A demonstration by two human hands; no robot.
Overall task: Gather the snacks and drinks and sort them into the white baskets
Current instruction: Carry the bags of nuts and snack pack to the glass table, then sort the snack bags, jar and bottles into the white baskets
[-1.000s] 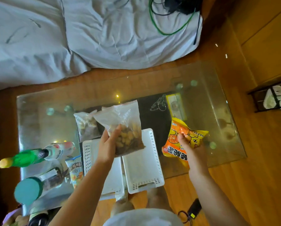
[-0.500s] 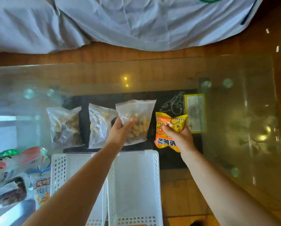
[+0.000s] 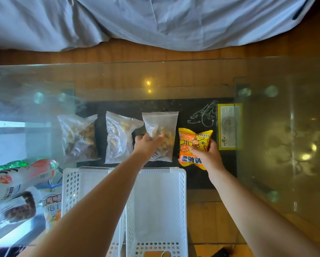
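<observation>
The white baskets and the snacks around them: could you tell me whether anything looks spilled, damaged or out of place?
Nothing looks spilled or torn. Both white baskets hold no snacks, and the bottles at left lie on their sides rather than upright.

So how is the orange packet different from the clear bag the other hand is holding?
The orange packet is printed with a cartoon and hides its contents; the clear bag is plain and shows brown nuts inside. The packet looks puffy, the bag flatter and taller. The right hand grips the packet, the left hand the bag. Both are snacks, side by side above the baskets.
</observation>
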